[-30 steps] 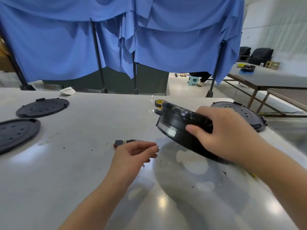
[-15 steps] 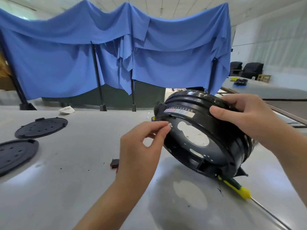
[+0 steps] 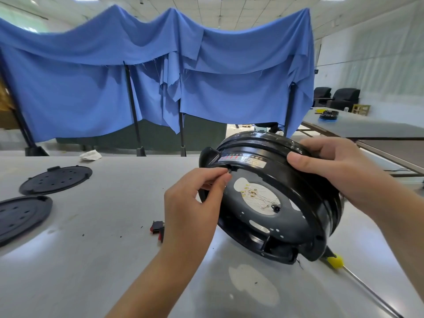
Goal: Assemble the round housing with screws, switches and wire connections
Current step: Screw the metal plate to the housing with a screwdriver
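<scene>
The round black housing [image 3: 282,223] is tilted up on its lower edge on the grey table [image 3: 96,260], its open underside facing me. Thin wires with yellow connectors [image 3: 252,193] show through its central hole. My right hand [image 3: 339,171] grips the housing's upper right rim. My left hand [image 3: 195,203] pinches a small dark part, apparently a screw [image 3: 228,171], against a notch at the housing's upper left rim, just under a label strip [image 3: 243,159]. Small red and black switches [image 3: 158,228] lie on the table beside my left wrist.
Two black perforated round covers [image 3: 56,179] [image 3: 21,214] lie at the left. A screwdriver with a yellow handle [image 3: 336,262] lies under the housing's right side, shaft pointing to the lower right. A crumpled white tissue [image 3: 90,155] sits at the far edge. Blue cloth hangs behind.
My right hand lifted the housing and tipped it up on edge. My left hand rose from the table by the switches to the housing's upper left rim, pinching a small part.
</scene>
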Available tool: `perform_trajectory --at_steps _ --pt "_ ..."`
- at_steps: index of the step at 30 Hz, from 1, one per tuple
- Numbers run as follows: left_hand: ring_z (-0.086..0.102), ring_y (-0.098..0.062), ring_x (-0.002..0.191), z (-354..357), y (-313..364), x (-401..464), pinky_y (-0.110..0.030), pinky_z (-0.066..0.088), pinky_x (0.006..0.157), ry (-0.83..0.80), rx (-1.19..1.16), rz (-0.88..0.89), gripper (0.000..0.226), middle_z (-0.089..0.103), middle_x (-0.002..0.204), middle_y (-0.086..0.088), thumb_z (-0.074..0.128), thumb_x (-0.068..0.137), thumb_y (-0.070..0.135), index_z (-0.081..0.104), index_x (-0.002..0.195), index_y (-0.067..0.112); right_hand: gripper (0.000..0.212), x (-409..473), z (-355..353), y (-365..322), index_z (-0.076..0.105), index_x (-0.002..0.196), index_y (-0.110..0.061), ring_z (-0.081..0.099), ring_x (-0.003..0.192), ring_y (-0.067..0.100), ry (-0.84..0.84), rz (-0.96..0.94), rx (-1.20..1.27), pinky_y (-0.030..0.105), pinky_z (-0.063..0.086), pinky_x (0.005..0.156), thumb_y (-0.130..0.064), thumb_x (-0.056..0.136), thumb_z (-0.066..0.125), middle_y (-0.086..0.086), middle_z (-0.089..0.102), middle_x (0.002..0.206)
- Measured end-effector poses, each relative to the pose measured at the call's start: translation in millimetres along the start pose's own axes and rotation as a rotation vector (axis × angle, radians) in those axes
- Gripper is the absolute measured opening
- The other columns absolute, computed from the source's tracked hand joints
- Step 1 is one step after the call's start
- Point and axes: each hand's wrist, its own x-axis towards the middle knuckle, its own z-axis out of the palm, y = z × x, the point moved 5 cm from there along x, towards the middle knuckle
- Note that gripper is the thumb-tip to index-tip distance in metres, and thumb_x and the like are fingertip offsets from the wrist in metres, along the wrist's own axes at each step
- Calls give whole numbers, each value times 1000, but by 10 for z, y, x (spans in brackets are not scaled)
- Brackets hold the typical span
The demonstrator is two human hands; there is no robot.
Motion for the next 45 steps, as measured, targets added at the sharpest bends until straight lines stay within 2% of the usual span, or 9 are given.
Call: perform_trajectory --at_steps 6,11,15,22,27,33,37,40,45 --pt "63 3 81 -27 -20 -6 -4 44 77 0 44 38 10 71 85 12 72 84 7 75 91 14 35 -13 47 22 73 84 -27 72 71 17 -17 -9 -11 16 52 57 -52 60 67 1 75 79" --pt "60 5 75 -30 -25 13 -4 43 73 -39 60 62 9 69 79 12 75 80 5 76 85 12 34 -12 59 62 73 88 -25 72 77 22 -42 -10 -59 33 53 73 -50 65 66 2 75 83" --pt "57 5 72 -66 -36 82 -4 42 70 -104 86 94 8 66 73 12 79 77 11 72 78 15 34 -29 53 78 73 88 -23 72 79 23 -84 -2 -39 24 55 70 -48 65 67 4 75 84" --pt "64 -3 61 -121 -157 200 -8 47 62 -322 -71 -126 15 69 64 14 85 67 22 71 65 28 36 -50 54 60 72 93 -21 72 83 24 -160 -3 -65 37 57 79 -46 68 67 6 75 89" --pt "67 -7 64 -207 -214 57 -13 52 65 -235 -56 -184 13 71 68 13 80 74 18 73 70 28 28 -121 139 -19 70 89 -27 71 76 16 -89 -80 -118 30 58 70 -47 70 64 -1 74 83" --pt "73 -15 70 -190 -490 -235 -19 57 60 -187 -293 -695 4 76 73 -2 75 76 26 79 75 27 23 -340 450 -51 64 82 -26 64 67 8 82 -151 -358 30 52 61 -49 75 61 -8 67 71" --pt "75 -22 84 -163 -670 -371 -21 57 62 -293 -559 -1064 31 76 91 -15 75 60 24 79 85 7 26 -475 691 -57 61 85 -27 58 67 6 125 -232 -554 27 49 58 -51 80 54 -15 61 70" --pt "74 -26 90 -145 -732 -445 -31 61 64 -411 -731 -1329 33 74 101 -18 72 62 15 77 90 0 22 -552 877 -23 59 80 -20 53 56 13 181 -343 -724 28 45 49 -42 83 60 -12 56 67" --pt "73 -30 93 -126 -846 -526 -42 60 77 -390 -843 -1494 48 72 109 -18 68 69 17 65 112 -4 21 -635 1158 59 56 70 -14 50 48 17 248 -420 -853 23 34 39 -32 79 64 -5 53 61"
